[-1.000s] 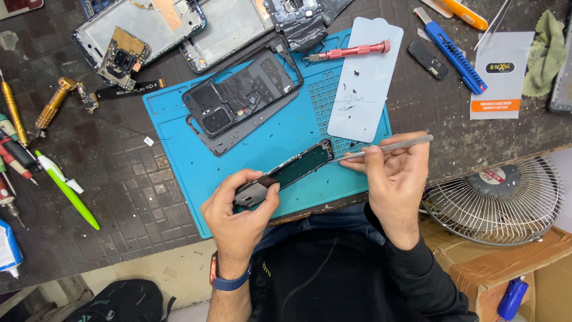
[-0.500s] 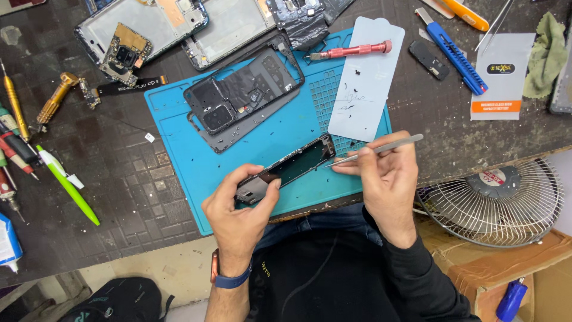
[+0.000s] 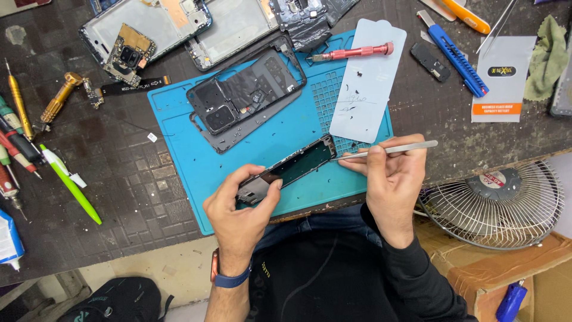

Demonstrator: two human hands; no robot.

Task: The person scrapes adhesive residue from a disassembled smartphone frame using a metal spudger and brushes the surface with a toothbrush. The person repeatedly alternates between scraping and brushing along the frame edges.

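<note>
Cluttered dark bench, blue mat (image 3: 196, 119) in front. My left hand (image 3: 241, 206) pinches the phone frame (image 3: 292, 167) above the mat's near edge; my right hand (image 3: 390, 179) grips metal tweezers (image 3: 387, 149) at its end. Disassembly looks well advanced: back cover (image 3: 244, 95) already off.

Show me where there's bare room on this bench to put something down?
Bare mat lies between the dark phone frame and the left hand. Dark table is free between the green pen and the mat. The far edge is crowded with opened phones; tools crowd the left edge.
</note>
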